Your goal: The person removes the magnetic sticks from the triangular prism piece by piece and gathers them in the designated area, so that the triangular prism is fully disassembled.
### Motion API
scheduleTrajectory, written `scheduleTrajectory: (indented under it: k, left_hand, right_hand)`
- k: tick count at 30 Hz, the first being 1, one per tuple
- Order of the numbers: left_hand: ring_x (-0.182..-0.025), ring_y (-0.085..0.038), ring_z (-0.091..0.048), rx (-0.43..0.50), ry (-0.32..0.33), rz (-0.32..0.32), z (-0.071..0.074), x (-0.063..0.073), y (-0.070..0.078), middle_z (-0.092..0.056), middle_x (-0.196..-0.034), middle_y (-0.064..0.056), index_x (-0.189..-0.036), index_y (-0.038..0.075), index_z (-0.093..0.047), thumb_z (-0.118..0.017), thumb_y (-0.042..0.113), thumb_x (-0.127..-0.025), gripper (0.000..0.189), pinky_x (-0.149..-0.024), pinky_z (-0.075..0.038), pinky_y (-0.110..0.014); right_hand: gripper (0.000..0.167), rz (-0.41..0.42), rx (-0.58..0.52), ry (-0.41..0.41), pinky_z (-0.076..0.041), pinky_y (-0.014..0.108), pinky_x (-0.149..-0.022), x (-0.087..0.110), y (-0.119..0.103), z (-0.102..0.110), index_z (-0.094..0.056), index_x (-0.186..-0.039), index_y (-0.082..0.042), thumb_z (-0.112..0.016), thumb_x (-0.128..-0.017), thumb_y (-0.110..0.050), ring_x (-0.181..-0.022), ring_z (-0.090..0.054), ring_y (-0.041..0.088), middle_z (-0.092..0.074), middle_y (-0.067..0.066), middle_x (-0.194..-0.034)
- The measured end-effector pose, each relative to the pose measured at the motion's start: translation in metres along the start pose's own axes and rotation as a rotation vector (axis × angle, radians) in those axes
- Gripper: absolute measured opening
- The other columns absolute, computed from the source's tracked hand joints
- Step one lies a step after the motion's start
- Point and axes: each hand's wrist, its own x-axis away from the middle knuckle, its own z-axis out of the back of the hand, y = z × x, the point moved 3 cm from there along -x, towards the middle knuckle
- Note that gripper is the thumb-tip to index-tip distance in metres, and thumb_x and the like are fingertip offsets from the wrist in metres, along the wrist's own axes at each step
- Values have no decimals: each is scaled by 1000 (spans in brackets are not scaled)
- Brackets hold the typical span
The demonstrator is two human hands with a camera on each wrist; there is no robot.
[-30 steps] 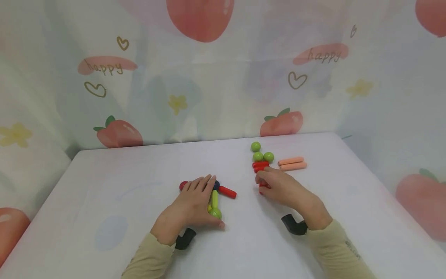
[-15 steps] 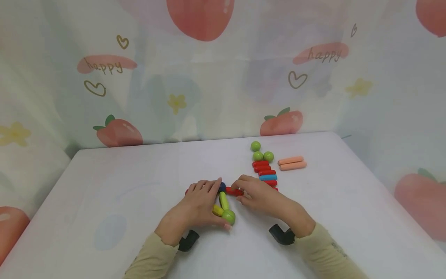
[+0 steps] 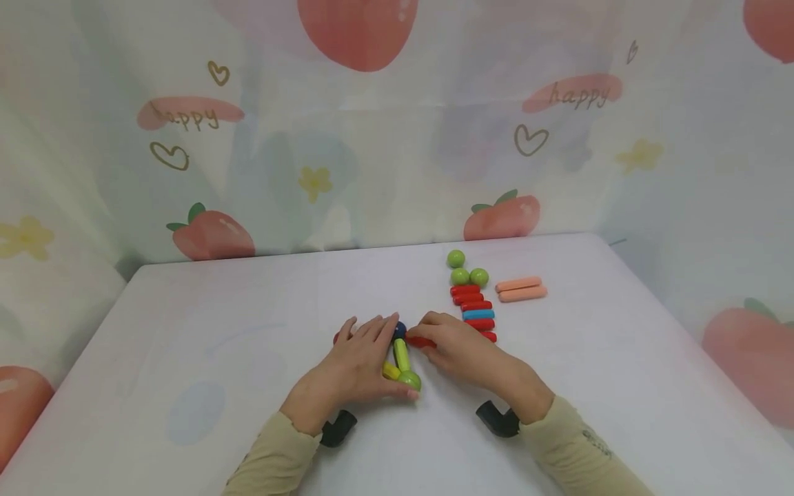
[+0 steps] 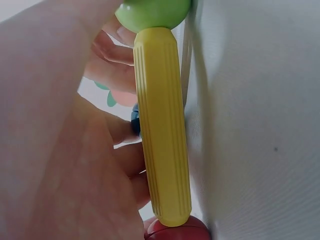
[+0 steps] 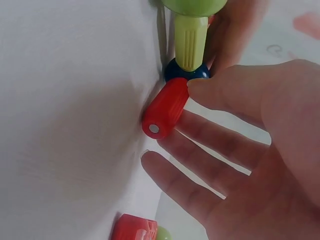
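My left hand (image 3: 353, 365) lies spread over a shape of magnetic rods and balls, its thumb at a green ball (image 4: 155, 12) and a fingertip at a dark blue ball (image 3: 400, 330). From the green ball a yellow rod (image 4: 162, 130) runs to a red ball (image 4: 180, 231), and a lime rod (image 3: 402, 355) runs to the blue one. The palm hides part of the shape from the head view. Between thumb and fingers my right hand (image 3: 462, 348) pinches a red magnetic rod (image 5: 165, 107). One end meets the blue ball; the other shows a silver disc.
Right of the shape, several red rods (image 3: 480, 324) and a blue rod (image 3: 478, 315) lie in a row. Beyond them are green balls (image 3: 460, 277) and two peach rods (image 3: 522, 294). A black curved piece (image 3: 498, 419) shows at my right wrist. A patterned curtain (image 3: 384, 165) stands behind the table.
My right hand has moved left from the row of rods and now pinches the red rod at the blue ball. The shape and my left hand have shifted slightly right.
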Motion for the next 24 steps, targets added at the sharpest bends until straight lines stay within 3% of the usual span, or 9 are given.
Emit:
scheduleTrajectory:
  k: [11,24]
  left_hand:
    - [-150,-26,-30,-18,13,-13,-1,-1,1,-35,-160,-7,-159,11,-20,-62,80,-74,117,-121,-15,-61]
    - [-151,-26,-27,-8,3,-5,-1,-1,0,-32,-162,-7,-159,12,-18,-63,80,-74,117,-121,-14,-61]
  right_hand:
    - [37,-89,14,-16,-59,32,-86,0,3,-3,-66,-126,-15,-73,-89,-13,-97,-63,14,-68,0,-107]
    - [37,-75,52,-3,-58,27,-79,-2,2,-4,-68,-125,-15,-74,-88,-13,-88,-62,11,-67,-1,-99]
